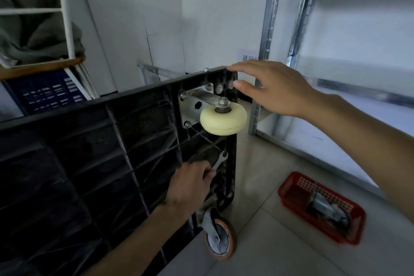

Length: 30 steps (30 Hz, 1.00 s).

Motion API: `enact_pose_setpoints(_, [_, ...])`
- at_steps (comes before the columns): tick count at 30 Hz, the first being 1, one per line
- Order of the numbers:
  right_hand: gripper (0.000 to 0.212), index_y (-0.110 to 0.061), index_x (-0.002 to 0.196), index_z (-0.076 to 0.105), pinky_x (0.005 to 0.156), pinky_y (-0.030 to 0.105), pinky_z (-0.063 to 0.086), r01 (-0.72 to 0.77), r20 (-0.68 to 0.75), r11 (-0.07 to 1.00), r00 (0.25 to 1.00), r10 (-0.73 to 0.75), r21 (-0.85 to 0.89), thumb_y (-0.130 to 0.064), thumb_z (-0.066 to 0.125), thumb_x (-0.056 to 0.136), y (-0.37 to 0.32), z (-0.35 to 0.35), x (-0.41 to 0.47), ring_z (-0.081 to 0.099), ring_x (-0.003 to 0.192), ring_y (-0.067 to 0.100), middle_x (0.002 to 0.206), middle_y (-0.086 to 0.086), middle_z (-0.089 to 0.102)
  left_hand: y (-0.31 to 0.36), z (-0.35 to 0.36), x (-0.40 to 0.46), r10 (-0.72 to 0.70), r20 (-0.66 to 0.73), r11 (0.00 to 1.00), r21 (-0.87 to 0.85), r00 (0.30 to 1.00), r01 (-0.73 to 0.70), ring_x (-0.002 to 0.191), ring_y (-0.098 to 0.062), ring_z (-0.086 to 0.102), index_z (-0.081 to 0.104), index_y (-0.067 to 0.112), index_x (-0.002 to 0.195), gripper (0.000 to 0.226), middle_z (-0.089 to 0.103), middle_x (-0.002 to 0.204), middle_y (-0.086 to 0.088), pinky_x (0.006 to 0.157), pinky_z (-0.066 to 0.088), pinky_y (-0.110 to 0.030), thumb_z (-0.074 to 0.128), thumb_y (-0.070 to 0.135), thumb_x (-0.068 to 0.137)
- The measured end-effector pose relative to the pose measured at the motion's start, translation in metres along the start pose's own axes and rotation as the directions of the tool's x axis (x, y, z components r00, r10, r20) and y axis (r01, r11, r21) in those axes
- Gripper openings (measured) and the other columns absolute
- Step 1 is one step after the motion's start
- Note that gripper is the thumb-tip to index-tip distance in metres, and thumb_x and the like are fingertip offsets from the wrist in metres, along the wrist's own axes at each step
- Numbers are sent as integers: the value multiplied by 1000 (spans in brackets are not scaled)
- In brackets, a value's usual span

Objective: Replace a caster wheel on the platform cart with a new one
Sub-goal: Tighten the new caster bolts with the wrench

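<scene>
The black platform cart (89, 152) stands on its side, ribbed underside facing me. A cream caster wheel (223, 120) on a metal plate (192, 105) is bolted near its top right corner. An orange-rimmed caster (220, 238) sits at the lower corner, near the floor. My left hand (190, 186) grips a small open-end wrench (220, 159) against the cart's underside. My right hand (271, 87) hovers with relaxed fingers at the cart's top right corner, fingertips at the edge.
A red plastic basket (291, 186) on the tiled floor at the right holds a spare caster (329, 210). A metal shelving rack (336, 51) stands close on the right. The cart's handle bar (156, 70) lies behind. A dark blue crate (49, 94) sits at the left.
</scene>
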State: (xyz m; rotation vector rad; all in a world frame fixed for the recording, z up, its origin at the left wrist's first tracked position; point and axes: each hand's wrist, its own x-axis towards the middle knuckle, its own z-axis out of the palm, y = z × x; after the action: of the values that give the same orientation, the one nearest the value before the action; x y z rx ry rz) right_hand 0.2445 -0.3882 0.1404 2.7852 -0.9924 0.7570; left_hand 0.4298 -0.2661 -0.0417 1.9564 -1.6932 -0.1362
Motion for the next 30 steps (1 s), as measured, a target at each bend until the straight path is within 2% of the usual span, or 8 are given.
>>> enact_pose_setpoints(5, [45, -38, 145, 48, 105, 40, 41, -56, 20, 998, 998, 55, 18, -52, 40, 103, 18, 7, -33, 50, 133, 14, 147, -15, 51, 11, 16, -3, 28, 55, 999, 18, 998, -29, 64, -16, 59, 50, 24, 71, 33, 57, 65, 5, 58, 47, -31, 58, 40, 99])
enact_pose_setpoints(12, [45, -34, 145, 48, 109, 39, 39, -183, 229, 982, 955, 187, -35, -51, 41, 104, 49, 66, -115, 50, 132, 15, 147, -11, 51, 21, 69, -10, 29, 204, 999, 16, 979, -33, 79, -23, 64, 61, 17, 83, 26, 66, 79, -2, 66, 50, -34, 59, 38, 97])
enact_pose_setpoints(16, [43, -37, 146, 45, 115, 34, 33, -240, 343, 970, 908, 239, -42, -49, 39, 105, 54, 110, -167, 46, 135, 10, 150, -15, 47, 22, 111, -27, 18, 271, 1000, 9, 962, -21, 77, -22, 62, 53, 24, 68, 32, 61, 72, 0, 67, 51, -32, 62, 41, 94])
enact_pose_setpoints(18, [43, -38, 146, 43, 117, 32, 26, -257, 387, 963, 883, 266, -76, -49, 39, 105, 54, 133, -193, 43, 138, 8, 152, -15, 45, 24, 130, -36, 16, 302, 998, 54, 953, -34, 85, -22, 62, 66, 21, 78, 24, 66, 79, -1, 72, 50, -33, 62, 39, 93])
enact_pose_setpoints(21, [51, -38, 153, 34, 121, 31, 16, -230, 468, 961, 839, 276, -155, -53, 36, 105, 51, 168, -233, 32, 146, 9, 159, -15, 35, 24, 159, -52, 9, 370, 999, 47, 929, -28, 91, -24, 65, 71, 15, 85, 21, 71, 84, -4, 65, 41, -31, 63, 33, 92])
enact_pose_setpoints(25, [56, -35, 157, 26, 124, 35, 12, -261, 544, 957, 788, 289, -130, -54, 35, 105, 49, 206, -281, 26, 149, 10, 163, -11, 28, 15, 195, -70, -22, 486, 1000, 19, 874, 15, 85, -29, 65, 64, 10, 73, 25, 65, 75, -9, 61, 35, -31, 66, 28, 91])
enact_pose_setpoints(28, [58, -33, 158, 22, 125, 36, 13, -322, 583, 939, 742, 331, -123, -52, 37, 105, 52, 229, -306, 24, 150, 10, 164, -9, 26, 8, 219, -80, -60, 558, 998, 39, 828, 46, 75, -28, 63, 46, 16, 57, 39, 48, 57, -1, 57, 33, -32, 63, 28, 91])
enact_pose_setpoints(30, [58, -32, 158, 24, 125, 36, 14, -365, 598, 925, 719, 355, -111, -51, 38, 104, 54, 242, -320, 23, 150, 10, 163, -10, 27, 3, 234, -86, -69, 582, 998, 41, 810, 56, 75, -27, 63, 44, 16, 57, 39, 52, 61, -2, 58, 38, -34, 61, 29, 90])
